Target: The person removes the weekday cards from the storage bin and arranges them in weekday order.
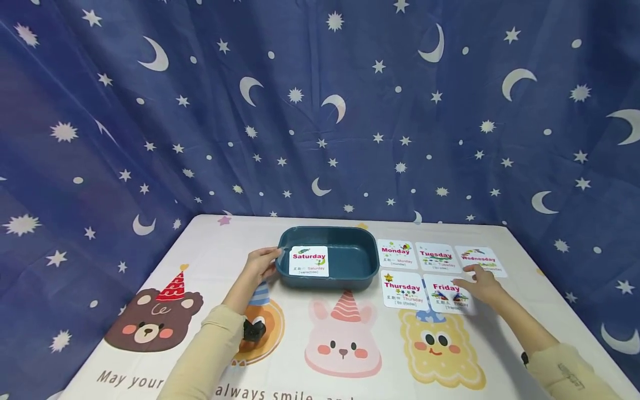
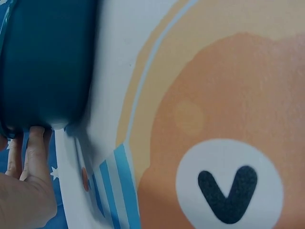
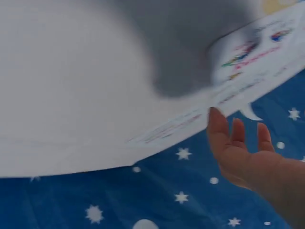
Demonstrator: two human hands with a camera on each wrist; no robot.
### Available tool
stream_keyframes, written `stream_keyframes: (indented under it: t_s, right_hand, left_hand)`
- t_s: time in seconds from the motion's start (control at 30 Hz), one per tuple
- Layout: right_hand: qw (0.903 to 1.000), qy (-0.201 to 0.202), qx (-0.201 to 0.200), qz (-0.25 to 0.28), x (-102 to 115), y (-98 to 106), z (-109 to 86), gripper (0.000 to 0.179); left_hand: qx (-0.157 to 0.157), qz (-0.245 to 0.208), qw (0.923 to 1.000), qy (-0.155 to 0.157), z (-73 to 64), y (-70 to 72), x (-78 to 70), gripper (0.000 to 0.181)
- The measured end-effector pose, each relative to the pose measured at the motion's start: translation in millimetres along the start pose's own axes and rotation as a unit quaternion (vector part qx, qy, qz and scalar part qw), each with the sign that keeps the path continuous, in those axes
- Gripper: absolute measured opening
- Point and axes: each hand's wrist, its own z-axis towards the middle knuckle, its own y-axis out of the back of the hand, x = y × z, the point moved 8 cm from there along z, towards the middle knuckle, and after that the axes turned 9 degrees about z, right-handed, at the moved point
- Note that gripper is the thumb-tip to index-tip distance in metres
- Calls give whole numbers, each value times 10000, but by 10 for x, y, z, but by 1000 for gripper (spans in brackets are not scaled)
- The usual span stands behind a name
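A dark teal basin (image 1: 350,281) stands on the table, and a white "Saturday" card (image 1: 309,263) leans inside its left part. My left hand (image 1: 261,265) grips the basin's left end; in the left wrist view its fingers (image 2: 35,155) lie against the end wall. On the right, my right hand (image 1: 483,285) hovers with spread fingers over the corner of the "Friday" card (image 1: 444,293), just in front of the "Wednesday" card (image 1: 477,260). Nothing shows between its fingers (image 3: 217,125) in the right wrist view.
Beside the basin lie a "Monday" card (image 1: 397,254), a "Tuesday" card (image 1: 436,258) and a "Thursday" card (image 1: 404,290), in two rows with the others. A cartoon-printed cloth (image 1: 210,244) covers the table. Behind hangs a blue star-and-moon curtain (image 1: 320,139).
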Motion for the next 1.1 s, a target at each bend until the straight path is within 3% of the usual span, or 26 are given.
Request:
stream_keyframes:
  t_s: [0.2,0.5,1.1]
  right_hand:
    - [9958,790,-451,87,269,-126,-91,45]
    - [9858,1101,-881,909,574,-319,-110,29]
    - [9670,1230,-207,2222,1203,-848,41,28]
  left_hand:
    - [-59,-27,10000,-6,0,0,31,38]
    - [-50,-70,9999,-120,0,-26,56,37]
    - [-167,39,9998,-90,-2,-14,11,37]
